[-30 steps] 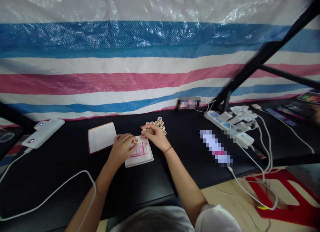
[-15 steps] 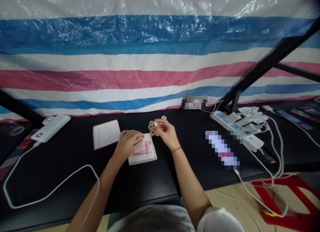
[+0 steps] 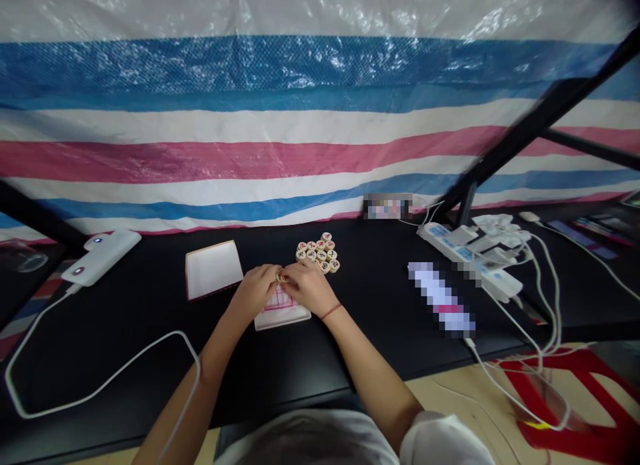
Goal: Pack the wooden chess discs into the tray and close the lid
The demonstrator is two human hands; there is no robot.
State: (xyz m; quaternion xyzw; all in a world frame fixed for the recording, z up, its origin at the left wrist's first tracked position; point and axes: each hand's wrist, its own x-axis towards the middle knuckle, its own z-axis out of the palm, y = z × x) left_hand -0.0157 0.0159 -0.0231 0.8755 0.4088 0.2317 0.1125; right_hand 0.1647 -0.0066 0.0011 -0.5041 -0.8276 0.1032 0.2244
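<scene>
Left hand (image 3: 256, 290) and right hand (image 3: 311, 289) nearly meet at a piece (image 3: 281, 277) at the tray's (image 3: 283, 319) far end, fingertips curled in; can't tell which grips. Probably light, stiff, smooth; best pinched by its rim.

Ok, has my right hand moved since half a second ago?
Yes: your right hand has moved left and toward you, from the round pieces to the white box.
</scene>
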